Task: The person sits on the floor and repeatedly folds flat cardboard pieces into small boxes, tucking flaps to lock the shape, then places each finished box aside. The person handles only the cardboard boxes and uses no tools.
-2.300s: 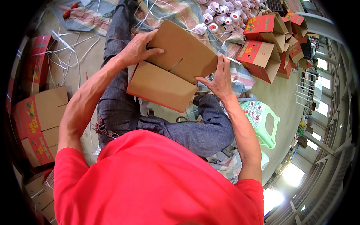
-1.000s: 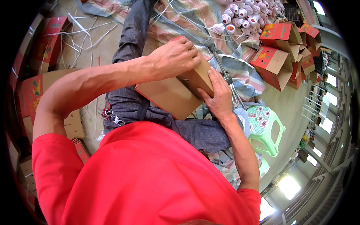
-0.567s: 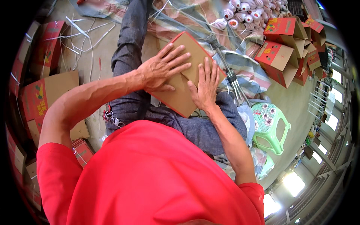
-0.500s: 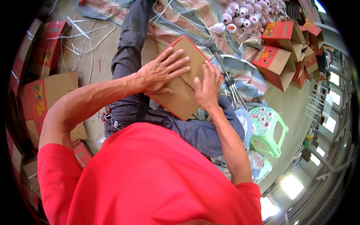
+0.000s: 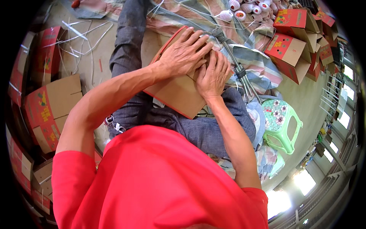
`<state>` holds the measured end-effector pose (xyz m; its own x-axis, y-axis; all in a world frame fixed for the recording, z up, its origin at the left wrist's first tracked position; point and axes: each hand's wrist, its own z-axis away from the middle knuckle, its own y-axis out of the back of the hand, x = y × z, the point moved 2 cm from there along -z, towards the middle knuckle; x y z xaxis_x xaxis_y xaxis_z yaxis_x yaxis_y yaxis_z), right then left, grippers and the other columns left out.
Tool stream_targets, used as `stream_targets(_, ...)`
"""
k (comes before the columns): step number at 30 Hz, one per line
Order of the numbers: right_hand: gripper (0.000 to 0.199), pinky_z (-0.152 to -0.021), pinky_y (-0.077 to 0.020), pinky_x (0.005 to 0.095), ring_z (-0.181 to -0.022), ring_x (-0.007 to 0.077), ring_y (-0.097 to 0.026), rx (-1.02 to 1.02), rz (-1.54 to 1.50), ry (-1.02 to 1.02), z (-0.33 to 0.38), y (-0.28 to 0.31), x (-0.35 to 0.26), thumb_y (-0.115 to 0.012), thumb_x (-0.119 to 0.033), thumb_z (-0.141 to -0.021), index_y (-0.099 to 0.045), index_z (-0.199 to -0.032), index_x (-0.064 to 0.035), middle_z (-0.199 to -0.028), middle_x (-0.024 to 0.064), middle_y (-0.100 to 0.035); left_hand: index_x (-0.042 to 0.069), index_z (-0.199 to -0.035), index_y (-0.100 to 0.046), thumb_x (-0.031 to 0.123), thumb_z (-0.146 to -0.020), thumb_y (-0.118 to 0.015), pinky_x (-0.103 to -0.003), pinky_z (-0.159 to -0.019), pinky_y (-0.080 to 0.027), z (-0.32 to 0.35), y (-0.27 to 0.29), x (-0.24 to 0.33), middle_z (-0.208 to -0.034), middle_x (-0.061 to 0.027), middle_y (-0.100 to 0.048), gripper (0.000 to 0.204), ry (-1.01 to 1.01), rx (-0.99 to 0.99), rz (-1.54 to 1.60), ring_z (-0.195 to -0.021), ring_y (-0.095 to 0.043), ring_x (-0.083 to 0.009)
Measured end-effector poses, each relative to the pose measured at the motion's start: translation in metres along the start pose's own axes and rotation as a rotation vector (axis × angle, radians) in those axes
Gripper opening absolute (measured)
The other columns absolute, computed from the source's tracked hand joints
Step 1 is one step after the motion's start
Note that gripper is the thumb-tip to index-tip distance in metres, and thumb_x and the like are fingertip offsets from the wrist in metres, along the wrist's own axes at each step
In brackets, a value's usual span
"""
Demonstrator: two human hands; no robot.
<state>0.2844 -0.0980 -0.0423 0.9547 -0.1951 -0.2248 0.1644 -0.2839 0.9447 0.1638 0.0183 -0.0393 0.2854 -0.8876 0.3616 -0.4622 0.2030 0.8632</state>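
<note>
A cardboard box [image 5: 177, 93] with a brown top and red edges sits between my legs, its top flaps folded down. Across its far part lies my left hand [image 5: 185, 55], flat, the fingers stretched out and a little spread. My right hand [image 5: 213, 76] presses on the right side of the top, its fingers extended and pointing away from me. The fingertips of both hands come close together near the far right corner. Neither hand grasps anything, though the flap edge under them is partly hidden.
Red and brown cartons [image 5: 53, 107] crowd the left side, and more open cartons [image 5: 288, 49] pile up at the far right. Net-wrapped fruits [image 5: 253, 8] lie beyond on a striped sheet [image 5: 263, 70]. A bundle of metal poles [image 5: 240, 70] and a green stool [image 5: 280, 122] are at right.
My left hand has slid away from me and to the right over the box top. My right hand has come down onto the flap beside it. The view has shifted slightly.
</note>
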Motion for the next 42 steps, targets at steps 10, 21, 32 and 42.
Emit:
stream_targets(10,0.058,-0.117,-0.0323,0.0531,-0.137,0.0432,-0.048,0.08,-0.102,-0.014,0.033,0.047,0.04,-0.05,-0.029,-0.102,-0.045,-0.147,0.0058,-0.145,0.0261,-0.054,0.001,-0.144,-0.053,0.03,-0.096,-0.067,-0.051,-0.112,-0.042,0.079,-0.003,-0.085,-0.142,-0.022,-0.06,0.058,0.782,0.398,0.244,-0.131,-0.055,-0.0405)
stream_targets(21,0.075,-0.116,-0.0367,0.0487,-0.136,0.0389,-0.048,0.017,-0.24,-0.121,0.143,0.071,0.052,-0.053,-0.049,-0.104,-0.037,-0.154,0.0044,-0.145,0.0252,-0.049,0.001,-0.093,-0.07,0.05,-0.084,-0.087,-0.034,-0.059,-0.046,0.133,-0.019,-0.077,-0.075,-0.0028,-0.064,0.052,1.034,-0.181,1.131,-0.067,-0.06,-0.0152)
stream_targets(32,0.041,-0.09,-0.0558,0.0358,-0.102,0.0244,-0.073,-0.437,-0.46,-0.451,0.188,0.022,0.053,-0.059,-0.03,-0.105,-0.065,-0.124,0.0066,-0.106,0.0131,-0.076,0.011,-0.098,-0.06,0.02,-0.086,-0.068,-0.047,-0.076,-0.056,0.108,0.169,0.035,-0.091,-0.0094,-0.069,0.017,-0.097,-0.041,0.118,-0.09,-0.072,-0.0311)
stream_targets(42,0.037,-0.088,-0.0511,0.0442,-0.098,0.0267,-0.066,-0.005,-0.751,-0.719,0.13,0.034,0.01,-0.055,-0.026,-0.106,-0.061,-0.121,0.0074,-0.11,0.0189,-0.07,0.012,-0.094,-0.063,0.017,-0.089,-0.063,-0.041,-0.084,-0.05,0.196,0.089,0.088,-0.077,-0.0073,-0.07,0.007,-0.092,-0.272,0.101,-0.079,-0.072,-0.0263)
